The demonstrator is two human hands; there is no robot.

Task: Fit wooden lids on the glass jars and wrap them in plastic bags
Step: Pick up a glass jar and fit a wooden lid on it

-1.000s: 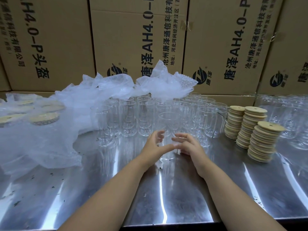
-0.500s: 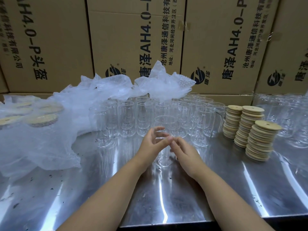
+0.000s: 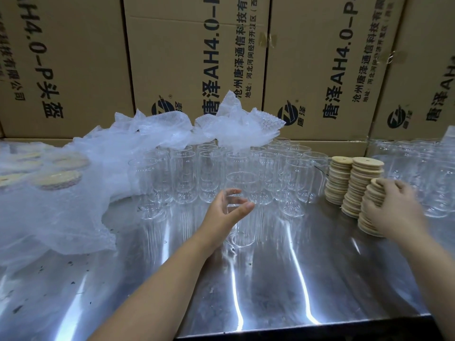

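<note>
Left hand (image 3: 226, 212) is on the glass jar (image 3: 241, 231), thumb across the near side, the other fingers curled round the far side and showing through the glass. The jar stands upright on the steel table (image 3: 270, 291), mouth open, no lid on it, out in front of the pack.

Over to the right, the right hand (image 3: 396, 210) sits on the nearest stack of wooden lids (image 3: 368, 223), fingers bent over the top lid (image 3: 375, 184), which is tipped up at its left edge. The hand covers most of that lid, so I cannot tell whether it is pinched or only touched.

Two more lid stacks (image 3: 354, 188) stand just beyond, left of and farther than the first, close against each other.

Behind the held jar, a block of empty glass jars (image 3: 187, 175) stands in rows, all upright, packed side by side. More clear jars (image 3: 433, 168) are grouped at the far right, beyond the lids.

On the left, a big heap of clear plastic bags (image 3: 73, 212) spreads over the table and drapes across the far row of jars. Through that plastic, wooden discs (image 3: 56, 179) show at the far left.

A wall of printed cardboard boxes (image 3: 192, 57) closes off the far side.
</note>
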